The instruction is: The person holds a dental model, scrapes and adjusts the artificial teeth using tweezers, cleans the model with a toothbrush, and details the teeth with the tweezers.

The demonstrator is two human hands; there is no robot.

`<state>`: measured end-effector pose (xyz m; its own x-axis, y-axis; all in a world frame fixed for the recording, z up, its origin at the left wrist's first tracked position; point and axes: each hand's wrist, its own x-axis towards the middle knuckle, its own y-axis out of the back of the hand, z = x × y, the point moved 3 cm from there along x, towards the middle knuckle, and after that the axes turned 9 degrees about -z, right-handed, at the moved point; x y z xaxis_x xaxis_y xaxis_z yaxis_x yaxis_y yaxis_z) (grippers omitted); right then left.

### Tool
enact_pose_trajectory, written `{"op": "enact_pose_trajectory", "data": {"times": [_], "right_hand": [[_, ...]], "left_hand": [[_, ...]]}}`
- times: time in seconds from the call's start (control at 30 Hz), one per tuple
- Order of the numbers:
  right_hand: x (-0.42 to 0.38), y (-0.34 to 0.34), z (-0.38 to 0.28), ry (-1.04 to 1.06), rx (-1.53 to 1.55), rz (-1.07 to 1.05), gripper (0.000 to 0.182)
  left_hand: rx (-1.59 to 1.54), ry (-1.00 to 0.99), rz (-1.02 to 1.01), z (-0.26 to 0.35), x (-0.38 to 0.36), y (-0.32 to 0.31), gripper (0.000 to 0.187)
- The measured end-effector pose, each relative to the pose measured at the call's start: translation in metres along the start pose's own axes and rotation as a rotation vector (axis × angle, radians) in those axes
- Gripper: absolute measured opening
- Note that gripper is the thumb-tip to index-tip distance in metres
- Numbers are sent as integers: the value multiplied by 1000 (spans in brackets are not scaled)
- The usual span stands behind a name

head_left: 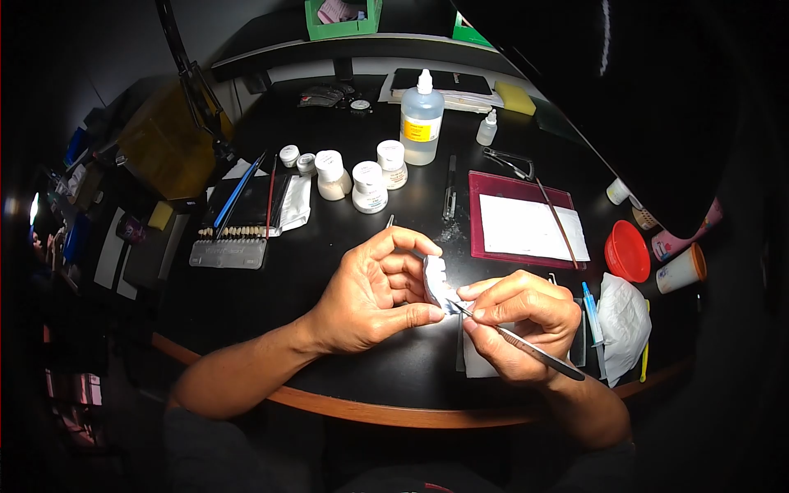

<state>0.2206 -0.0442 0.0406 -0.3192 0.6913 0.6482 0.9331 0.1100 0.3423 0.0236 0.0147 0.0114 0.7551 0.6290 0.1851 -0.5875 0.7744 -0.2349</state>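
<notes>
My left hand (382,292) is closed round a pale dental cast (436,283). Its thumb is at the cast's lower end and its index finger curls over the top, with the tooth shapes facing right. In a pen-like grip, my right hand (526,316) holds a slim metal tweezers-like tool (534,353) with a ridged shank. The tool's fine dark tip overlaps the lower part of the cast in this view. Bright light falls on the spot where both hands meet, over the black tabletop (329,378).
Labelled jars (370,193) and a large dropper bottle (422,123) stand behind the hands. To the left lie a tooth shade guide (228,253) and brushes (238,193). Rightward are a maroon tray (526,261), red bowl (629,253), syringe (592,312) and crumpled white tissue (622,329).
</notes>
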Motion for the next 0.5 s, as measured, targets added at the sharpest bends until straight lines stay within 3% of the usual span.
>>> {"op": "enact_pose_trajectory", "data": {"times": [0.27,0.5], "right_hand": [[2,1,1,42,-1,-50,14],[0,2,2,-2,95,26,14]], "left_hand": [[-10,2,0,-1,0,0,59],[-48,17,7,0,-1,1,59]]}}
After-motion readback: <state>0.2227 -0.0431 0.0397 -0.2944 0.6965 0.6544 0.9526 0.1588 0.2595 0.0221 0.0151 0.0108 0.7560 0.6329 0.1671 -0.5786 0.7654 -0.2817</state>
